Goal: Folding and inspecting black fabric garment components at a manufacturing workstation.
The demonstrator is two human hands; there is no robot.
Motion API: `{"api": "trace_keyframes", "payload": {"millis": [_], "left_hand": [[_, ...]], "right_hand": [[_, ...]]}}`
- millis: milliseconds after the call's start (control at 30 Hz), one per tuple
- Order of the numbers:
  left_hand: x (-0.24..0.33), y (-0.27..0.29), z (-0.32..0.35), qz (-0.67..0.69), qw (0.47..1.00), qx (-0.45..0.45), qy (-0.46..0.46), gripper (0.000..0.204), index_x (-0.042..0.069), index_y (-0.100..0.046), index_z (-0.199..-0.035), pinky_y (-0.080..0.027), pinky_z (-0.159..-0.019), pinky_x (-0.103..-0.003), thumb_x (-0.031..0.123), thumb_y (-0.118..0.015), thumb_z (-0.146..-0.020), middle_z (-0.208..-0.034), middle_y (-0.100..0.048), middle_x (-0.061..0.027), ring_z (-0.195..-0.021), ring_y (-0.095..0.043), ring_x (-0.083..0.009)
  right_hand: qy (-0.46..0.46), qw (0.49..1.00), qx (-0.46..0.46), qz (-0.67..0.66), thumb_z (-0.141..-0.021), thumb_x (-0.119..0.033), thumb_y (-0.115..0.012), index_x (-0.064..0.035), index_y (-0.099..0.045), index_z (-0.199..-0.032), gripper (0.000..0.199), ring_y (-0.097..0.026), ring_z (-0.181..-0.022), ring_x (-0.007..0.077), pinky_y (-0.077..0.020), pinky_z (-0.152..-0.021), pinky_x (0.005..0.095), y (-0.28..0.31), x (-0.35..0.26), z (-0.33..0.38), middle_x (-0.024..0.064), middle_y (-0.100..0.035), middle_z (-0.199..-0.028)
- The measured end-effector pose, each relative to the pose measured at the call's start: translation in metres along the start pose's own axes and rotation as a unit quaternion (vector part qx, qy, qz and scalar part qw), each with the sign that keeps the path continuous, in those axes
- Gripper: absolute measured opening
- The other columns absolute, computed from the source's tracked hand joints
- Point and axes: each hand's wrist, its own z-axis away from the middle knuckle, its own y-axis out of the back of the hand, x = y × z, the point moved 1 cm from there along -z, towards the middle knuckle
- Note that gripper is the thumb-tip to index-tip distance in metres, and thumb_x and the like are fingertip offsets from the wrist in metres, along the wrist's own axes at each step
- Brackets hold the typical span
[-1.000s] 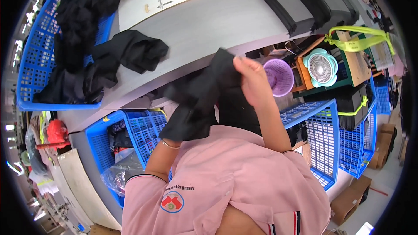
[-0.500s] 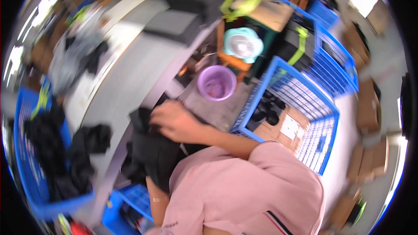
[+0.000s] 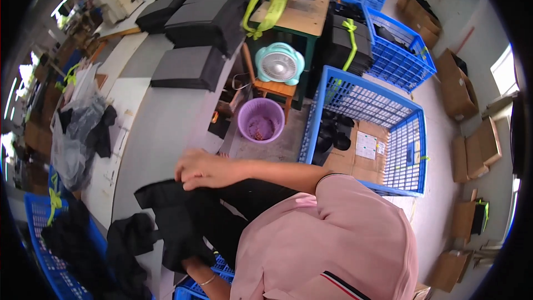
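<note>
Here, my right hand (image 3: 206,170) has its fingers curled together, pinching the upper edge of a black garment (image 3: 183,222) right at the near edge of the grey worktable (image 3: 161,122). The thumb and fingertips press down into the fabric, and the forearm runs back from there toward my pink shirt (image 3: 327,239). My left hand (image 3: 191,264) is almost entirely buried under the same garment; I can only make out the wrist with a thin bracelet (image 3: 207,281) below the cloth, so I cannot tell how those fingers are set. The garment hangs bunched and folded between the two hands, partly over the table edge and partly against my lap.

Just left of it, a second crumpled black piece (image 3: 130,241) lies on the table, touching or nearly touching the one I hold. Further left stands a blue crate (image 3: 39,228) filled with more dark clothing. Farther along the table sit flat stacks of dark grey fabric (image 3: 189,66). Beside the table on the floor are a purple bucket (image 3: 261,119), a small teal fan (image 3: 279,64) on a wooden stool, and a large blue mesh crate (image 3: 388,128) holding cardboard and dark items.
</note>
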Motion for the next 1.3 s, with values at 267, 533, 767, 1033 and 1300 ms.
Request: {"api": "trace_keyframes", "payload": {"millis": [267, 533, 767, 1033, 1300], "left_hand": [[0.018, 0.051, 0.018, -0.063, 0.994, 0.065, -0.054, 0.047, -0.002, -0.044, -0.143, -0.038, -0.110, -0.031, 0.014, -0.056, -0.100, -0.140, -0.052, -0.0132, -0.131, -0.048, -0.0183], [0.056, 0.093, 0.028, -0.229, 0.906, 0.246, -0.259, 0.031, -0.003, -0.059, -0.122, -0.046, -0.094, -0.028, 0.005, -0.065, -0.092, -0.112, -0.063, -0.0055, -0.105, -0.058, -0.0135], [0.073, 0.089, -0.055, -0.079, 0.974, 0.145, -0.154, 0.050, 0.001, -0.056, -0.134, -0.045, -0.077, -0.024, 0.039, -0.051, -0.102, -0.113, -0.064, -0.0059, -0.093, -0.056, -0.0094], [0.076, 0.073, -0.084, -0.143, 0.980, 0.072, -0.116, 0.037, 0.001, -0.064, -0.119, -0.043, -0.066, -0.021, 0.026, -0.070, -0.092, -0.093, -0.066, -0.0017, -0.081, -0.057, -0.0065], [0.075, 0.056, -0.087, -0.210, 0.969, -0.015, -0.127, 0.028, 0.005, -0.062, -0.100, -0.045, -0.067, -0.018, 0.005, -0.080, -0.079, -0.081, -0.062, 0.0040, -0.074, -0.056, -0.0028]], "right_hand": [[-0.074, 0.977, 0.172, 0.099, -0.097, -0.010, -0.059, -0.0035, -0.056, -0.125, 0.029, -0.062, -0.095, 0.0194, -0.0493, -0.083, 0.0305, -0.019, 0.152, -0.104, 0.0115, -0.055, -0.114], [-0.373, 0.891, 0.229, -0.121, -0.098, -0.013, -0.059, 0.0023, -0.067, -0.105, 0.019, -0.065, -0.083, 0.0114, -0.0511, -0.075, 0.0249, -0.071, 0.117, -0.001, 0.0050, -0.067, -0.088], [-0.362, 0.905, 0.156, -0.158, -0.094, -0.014, -0.066, 0.0025, -0.064, -0.107, 0.022, -0.061, -0.074, 0.0081, -0.0497, -0.068, 0.0229, -0.128, 0.102, -0.038, 0.0046, -0.065, -0.085], [-0.451, 0.889, -0.056, 0.050, -0.084, -0.010, -0.071, 0.0014, -0.063, -0.104, 0.025, -0.063, -0.074, 0.0140, -0.0492, -0.068, 0.0304, -0.118, 0.141, -0.041, 0.0054, -0.066, -0.076], [-0.466, 0.849, 0.069, -0.241, -0.081, 0.002, -0.066, -0.0009, -0.063, -0.099, 0.019, -0.061, -0.083, 0.0110, -0.0481, -0.074, 0.0264, -0.118, 0.140, -0.042, 0.0018, -0.067, -0.089]]}}
